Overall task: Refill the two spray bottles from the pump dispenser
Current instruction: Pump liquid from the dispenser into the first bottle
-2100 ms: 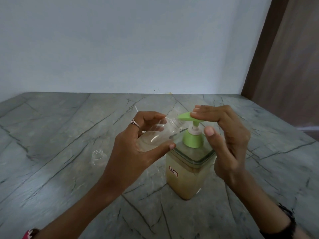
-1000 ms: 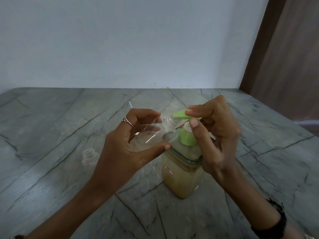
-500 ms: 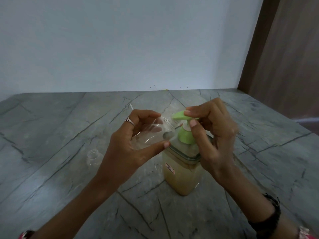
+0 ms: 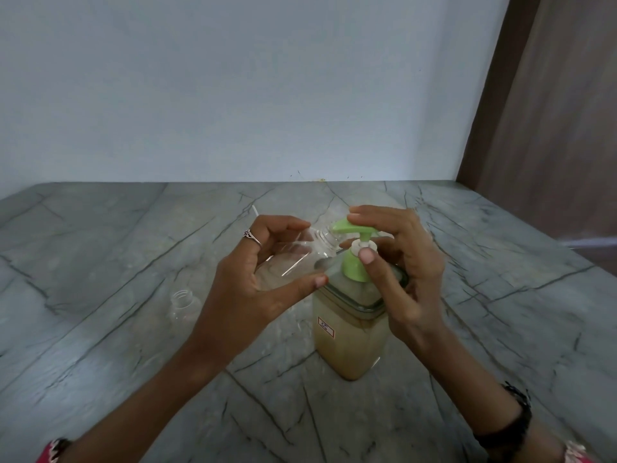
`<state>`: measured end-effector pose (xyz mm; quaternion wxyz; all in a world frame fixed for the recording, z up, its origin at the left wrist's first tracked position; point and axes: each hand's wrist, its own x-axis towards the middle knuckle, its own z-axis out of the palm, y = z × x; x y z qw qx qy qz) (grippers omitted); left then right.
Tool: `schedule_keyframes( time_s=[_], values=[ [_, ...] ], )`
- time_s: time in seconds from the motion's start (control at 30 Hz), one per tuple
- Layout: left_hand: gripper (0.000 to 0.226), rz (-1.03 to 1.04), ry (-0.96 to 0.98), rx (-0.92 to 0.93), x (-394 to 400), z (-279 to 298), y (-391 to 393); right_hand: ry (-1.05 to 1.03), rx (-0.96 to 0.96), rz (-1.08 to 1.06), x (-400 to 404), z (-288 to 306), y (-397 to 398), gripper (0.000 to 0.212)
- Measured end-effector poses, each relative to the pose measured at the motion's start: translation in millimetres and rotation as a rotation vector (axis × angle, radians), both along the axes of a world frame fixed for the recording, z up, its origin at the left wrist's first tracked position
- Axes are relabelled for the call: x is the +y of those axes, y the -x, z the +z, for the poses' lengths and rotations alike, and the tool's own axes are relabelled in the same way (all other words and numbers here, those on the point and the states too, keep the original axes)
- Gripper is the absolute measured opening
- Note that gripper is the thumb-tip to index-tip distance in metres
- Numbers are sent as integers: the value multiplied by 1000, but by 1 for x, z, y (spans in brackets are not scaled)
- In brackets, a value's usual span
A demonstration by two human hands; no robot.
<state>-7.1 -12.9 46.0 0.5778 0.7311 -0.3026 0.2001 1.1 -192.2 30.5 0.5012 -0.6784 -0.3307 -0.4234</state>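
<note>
Since half a second ago the green pump head (image 4: pixel 354 226) has risen, baring more of its white stem, and the right hand (image 4: pixel 405 259) has lifted with it, fingers laid over the top and thumb against the collar. The left hand (image 4: pixel 253 282) still grips the clear spray bottle (image 4: pixel 297 259), tilted with its open neck just under the nozzle. The pump dispenser (image 4: pixel 350 339), with tan liquid, stands on the grey table (image 4: pixel 100 262). The second spray bottle (image 4: pixel 182 304), uncapped, stands left, faint against the stone. Liquid inside the held bottle cannot be made out.
</note>
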Motion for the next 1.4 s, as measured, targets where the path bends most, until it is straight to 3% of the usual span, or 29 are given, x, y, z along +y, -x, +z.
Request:
schedule_keyframes(
  time_s=[0.53, 1.03, 1.23, 1.33, 1.4],
  values=[
    [47, -3, -52, 1, 2, 0, -2, -37, -17, -118, 5, 13, -4, 8],
    [48, 2, -2, 16, 0, 0, 0, 52, 221, 100, -1, 1, 3, 37],
    [49, 17, -15, 17, -1, -1, 0, -129, 284, 183, 5, 10, 7, 24],
    [49, 27, -38, 7, -1, -2, 1, -126, 311, 165, 7, 17, 6, 9],
    [49, 22, -52, -5, 0, -2, 1, -123, 310, 148, 8, 21, 5, 10]
  ],
)
